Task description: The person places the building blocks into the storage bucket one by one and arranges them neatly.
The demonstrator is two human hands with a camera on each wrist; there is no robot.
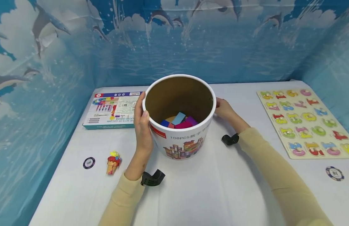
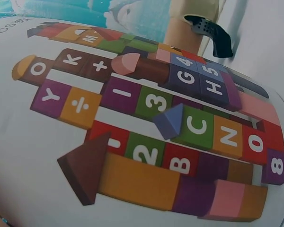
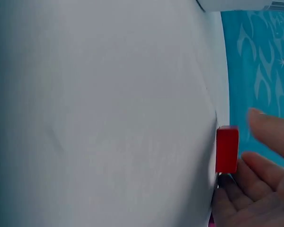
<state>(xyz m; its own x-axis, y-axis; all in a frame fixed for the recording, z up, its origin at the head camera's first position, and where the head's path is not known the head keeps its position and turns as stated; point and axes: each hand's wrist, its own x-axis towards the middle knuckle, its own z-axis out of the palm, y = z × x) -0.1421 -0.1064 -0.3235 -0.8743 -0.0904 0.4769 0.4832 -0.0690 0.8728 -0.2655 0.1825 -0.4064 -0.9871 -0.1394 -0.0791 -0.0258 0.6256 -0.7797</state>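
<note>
A white bucket (image 1: 157,141) stands on the table, printed with a picture of colourful building blocks (image 2: 146,123). Inside lie several coloured blocks (image 1: 178,118), among them blue, purple and dark pink ones. My left hand (image 1: 144,130) rests against the bucket's left side, thumb near the rim and fingers stretched up along the wall. My right hand (image 1: 226,110) reaches behind the bucket's right side, its fingertips hidden in the head view. In the right wrist view, that hand's relaxed fingers are right by a red block (image 3: 227,149) at the bucket's edge, with the thumb apart from it.
Left of the bucket lies a flat boxed toy set (image 1: 115,110). Nearer are a dark poker chip (image 1: 89,163) and a small ice-cream-shaped toy (image 1: 113,163). At right are a number puzzle board (image 1: 301,122) and another chip (image 1: 335,173). A blue dolphin curtain (image 1: 174,47) hangs behind.
</note>
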